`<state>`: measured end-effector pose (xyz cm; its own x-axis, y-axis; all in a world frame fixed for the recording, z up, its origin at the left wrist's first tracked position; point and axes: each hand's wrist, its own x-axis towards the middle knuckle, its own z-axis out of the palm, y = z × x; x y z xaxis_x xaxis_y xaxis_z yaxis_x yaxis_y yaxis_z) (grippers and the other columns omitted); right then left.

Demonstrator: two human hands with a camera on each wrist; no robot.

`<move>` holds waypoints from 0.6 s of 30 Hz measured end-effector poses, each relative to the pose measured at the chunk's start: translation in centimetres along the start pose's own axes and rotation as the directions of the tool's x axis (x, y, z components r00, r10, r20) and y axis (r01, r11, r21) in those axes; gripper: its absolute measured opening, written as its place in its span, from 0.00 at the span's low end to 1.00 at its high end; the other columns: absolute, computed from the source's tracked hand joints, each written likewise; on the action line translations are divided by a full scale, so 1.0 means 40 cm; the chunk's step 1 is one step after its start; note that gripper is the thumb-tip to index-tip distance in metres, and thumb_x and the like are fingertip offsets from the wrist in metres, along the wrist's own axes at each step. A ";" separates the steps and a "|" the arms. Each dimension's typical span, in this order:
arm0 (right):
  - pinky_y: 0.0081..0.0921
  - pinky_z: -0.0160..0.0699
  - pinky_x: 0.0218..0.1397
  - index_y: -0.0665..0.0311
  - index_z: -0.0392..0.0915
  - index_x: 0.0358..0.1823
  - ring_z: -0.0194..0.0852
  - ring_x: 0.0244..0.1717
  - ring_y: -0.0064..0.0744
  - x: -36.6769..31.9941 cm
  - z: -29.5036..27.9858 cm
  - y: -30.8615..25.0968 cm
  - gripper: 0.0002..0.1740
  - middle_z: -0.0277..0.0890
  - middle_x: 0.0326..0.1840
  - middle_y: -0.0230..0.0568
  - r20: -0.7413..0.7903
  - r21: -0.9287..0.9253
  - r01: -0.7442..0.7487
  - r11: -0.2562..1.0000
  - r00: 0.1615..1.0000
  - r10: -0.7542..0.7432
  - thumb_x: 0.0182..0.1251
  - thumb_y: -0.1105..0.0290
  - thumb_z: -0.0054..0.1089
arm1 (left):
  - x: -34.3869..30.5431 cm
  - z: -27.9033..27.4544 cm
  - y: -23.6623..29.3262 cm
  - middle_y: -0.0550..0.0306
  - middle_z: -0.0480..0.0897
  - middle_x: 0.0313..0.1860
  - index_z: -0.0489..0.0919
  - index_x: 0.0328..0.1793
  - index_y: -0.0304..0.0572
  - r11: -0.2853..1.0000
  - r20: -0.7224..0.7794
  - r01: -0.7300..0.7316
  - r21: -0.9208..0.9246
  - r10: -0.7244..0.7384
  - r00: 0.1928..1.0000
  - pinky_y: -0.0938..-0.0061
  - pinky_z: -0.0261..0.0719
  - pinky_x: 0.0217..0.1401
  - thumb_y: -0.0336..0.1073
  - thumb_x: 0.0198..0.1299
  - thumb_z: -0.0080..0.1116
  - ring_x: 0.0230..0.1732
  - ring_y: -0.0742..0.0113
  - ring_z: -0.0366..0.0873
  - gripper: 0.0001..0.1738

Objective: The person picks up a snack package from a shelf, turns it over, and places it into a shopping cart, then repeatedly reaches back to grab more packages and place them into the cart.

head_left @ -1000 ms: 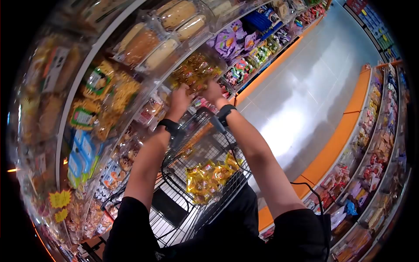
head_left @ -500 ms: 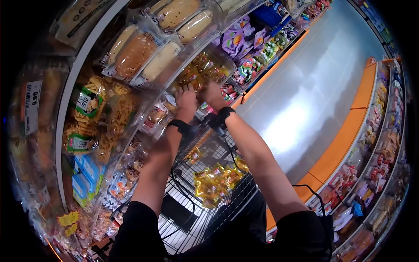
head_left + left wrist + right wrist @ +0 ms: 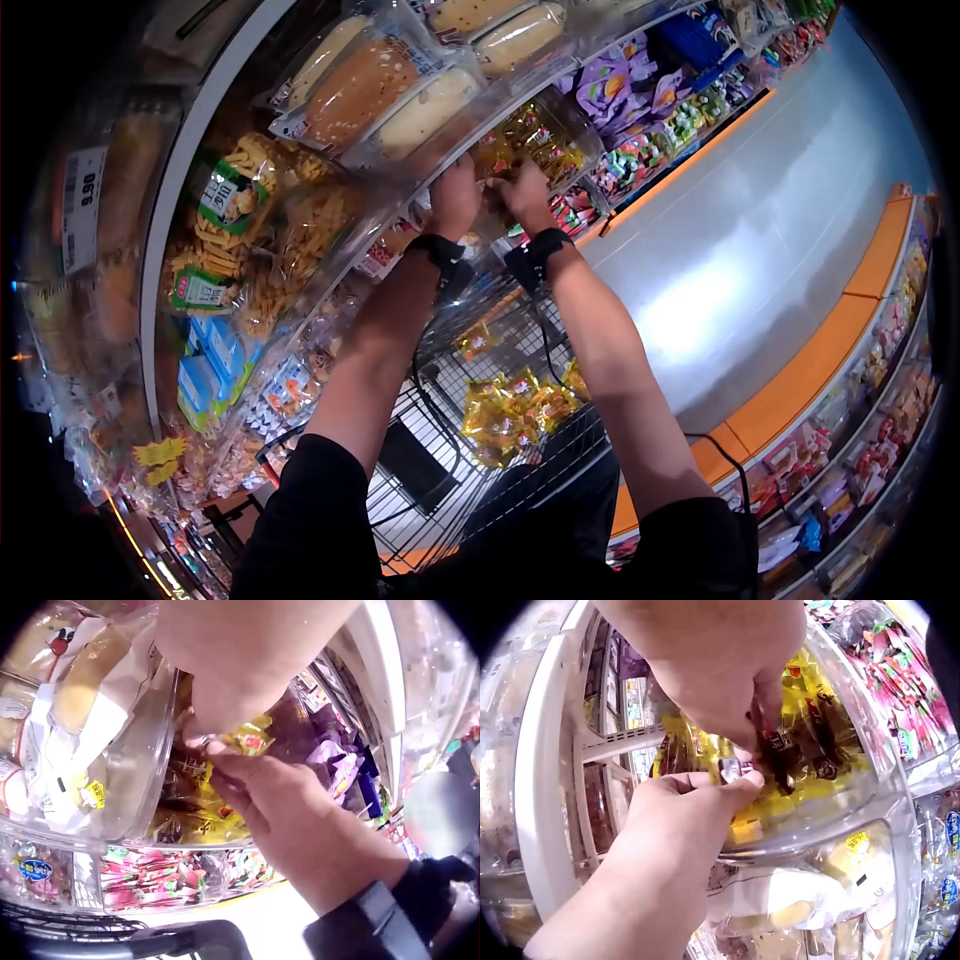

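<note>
Both hands reach into a clear bin (image 3: 817, 836) of yellow-wrapped snack packets (image 3: 545, 145) on the shelf. The left hand (image 3: 456, 200) pinches a small snack packet (image 3: 731, 769) with a silver and pink patch between thumb and fingers, plain in the right wrist view. Close beside it, the right hand (image 3: 527, 195) has bent fingers at a dark brown snack packet (image 3: 784, 757) with yellow edges, and pinches it. The fingertips of both hands nearly meet. More yellow snack packets (image 3: 510, 415) lie in the shopping cart below the forearms.
The wire shopping cart (image 3: 515, 345) stands against the body, a cable hanging over it. Wrapped bread (image 3: 365, 90) fills the bin left of the hands; purple packets (image 3: 615, 80) lie beyond. Right is a tiled aisle (image 3: 690, 290), then an orange-edged shelf (image 3: 800, 370).
The head view has shifted, so shelf and cart appear farther right. Both hands stay at the snack bin; the right hand has turned and its fingers now show more clearly.
</note>
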<state>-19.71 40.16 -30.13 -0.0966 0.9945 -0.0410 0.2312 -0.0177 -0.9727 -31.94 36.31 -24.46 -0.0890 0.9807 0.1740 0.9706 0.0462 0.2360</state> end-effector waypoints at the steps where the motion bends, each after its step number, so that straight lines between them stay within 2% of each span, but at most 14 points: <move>1: 0.41 0.76 0.47 0.72 0.72 0.43 0.77 0.43 0.56 -0.002 0.002 0.001 0.29 0.77 0.40 0.58 0.013 -0.084 0.017 0.996 1.000 -0.016 0.39 0.69 0.76 | 0.002 0.003 -0.007 0.40 0.76 0.41 0.69 0.39 0.37 0.998 0.067 0.031 -0.050 -0.028 0.997 0.52 0.70 0.48 0.26 0.44 0.64 0.45 0.38 0.72 0.17; 2: 0.44 0.75 0.48 0.72 0.72 0.43 0.75 0.45 0.59 -0.006 0.002 0.003 0.29 0.76 0.41 0.60 0.010 -0.095 -0.009 0.995 1.000 0.010 0.38 0.70 0.76 | 0.001 0.007 -0.011 0.41 0.76 0.40 0.70 0.41 0.37 1.000 0.076 0.018 -0.020 -0.017 0.997 0.54 0.71 0.48 0.28 0.43 0.66 0.46 0.40 0.73 0.19; 5: 0.39 0.76 0.49 0.71 0.71 0.49 0.76 0.46 0.55 -0.001 -0.005 0.048 0.33 0.77 0.42 0.57 0.071 -0.199 0.056 0.978 0.997 -0.042 0.40 0.65 0.75 | -0.012 -0.006 0.025 0.42 0.76 0.45 0.71 0.47 0.37 0.995 0.092 -0.063 0.073 0.056 0.994 0.55 0.71 0.49 0.29 0.42 0.68 0.48 0.41 0.73 0.25; 8: 0.40 0.74 0.52 0.70 0.71 0.47 0.73 0.49 0.57 -0.014 0.000 0.055 0.31 0.75 0.44 0.57 -0.023 -0.205 0.087 0.975 0.995 -0.094 0.40 0.66 0.74 | -0.022 0.001 0.040 0.42 0.73 0.51 0.71 0.51 0.36 0.985 -0.015 -0.135 0.103 0.137 0.990 0.58 0.72 0.51 0.32 0.41 0.70 0.50 0.43 0.72 0.29; 11: 0.40 0.71 0.56 0.70 0.69 0.50 0.70 0.53 0.57 -0.014 -0.003 0.043 0.33 0.71 0.49 0.58 0.012 -0.171 0.029 0.985 1.000 -0.028 0.40 0.66 0.74 | -0.001 -0.018 0.056 0.41 0.70 0.57 0.72 0.51 0.36 0.990 -0.047 -0.115 0.076 0.119 0.992 0.58 0.71 0.54 0.32 0.40 0.71 0.52 0.41 0.71 0.30; 12: 0.40 0.71 0.56 0.70 0.69 0.51 0.70 0.53 0.57 -0.019 0.002 0.045 0.34 0.71 0.49 0.58 0.015 -0.178 0.024 0.984 1.000 -0.021 0.40 0.66 0.73 | 0.013 -0.023 0.054 0.38 0.72 0.57 0.72 0.53 0.36 0.996 0.011 -0.065 0.055 0.064 0.998 0.58 0.70 0.57 0.33 0.43 0.70 0.53 0.41 0.72 0.29; 15: 0.39 0.71 0.57 0.70 0.67 0.54 0.69 0.54 0.57 -0.009 0.006 0.060 0.37 0.70 0.50 0.58 0.000 -0.169 0.040 0.985 0.999 -0.041 0.40 0.67 0.73 | 0.050 -0.009 0.045 0.35 0.74 0.54 0.71 0.57 0.35 0.990 0.006 0.112 -0.084 -0.112 0.994 0.56 0.69 0.59 0.34 0.48 0.67 0.54 0.40 0.73 0.29; 16: 0.39 0.71 0.58 0.70 0.67 0.55 0.68 0.54 0.57 -0.006 0.013 0.069 0.38 0.69 0.50 0.59 -0.016 -0.139 0.062 0.988 0.998 -0.065 0.40 0.67 0.72 | 0.056 -0.030 0.066 0.33 0.75 0.51 0.70 0.59 0.34 0.993 -0.005 0.119 0.021 -0.119 0.993 0.56 0.69 0.59 0.39 0.54 0.61 0.54 0.38 0.73 0.28; 18: 0.38 0.70 0.59 0.70 0.66 0.56 0.68 0.54 0.58 -0.008 0.022 0.078 0.38 0.69 0.50 0.59 -0.047 -0.080 0.097 0.992 0.994 -0.101 0.40 0.68 0.70 | 0.078 -0.028 0.049 0.33 0.75 0.53 0.70 0.59 0.33 0.999 -0.031 0.016 0.047 -0.015 0.999 0.57 0.69 0.59 0.40 0.56 0.57 0.55 0.37 0.72 0.26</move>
<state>-19.82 39.72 -33.33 -0.0742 0.9949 0.0680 0.2977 0.0871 -0.9507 -30.58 39.26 -22.38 -0.1104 0.9736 0.2000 0.9786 0.0712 0.1933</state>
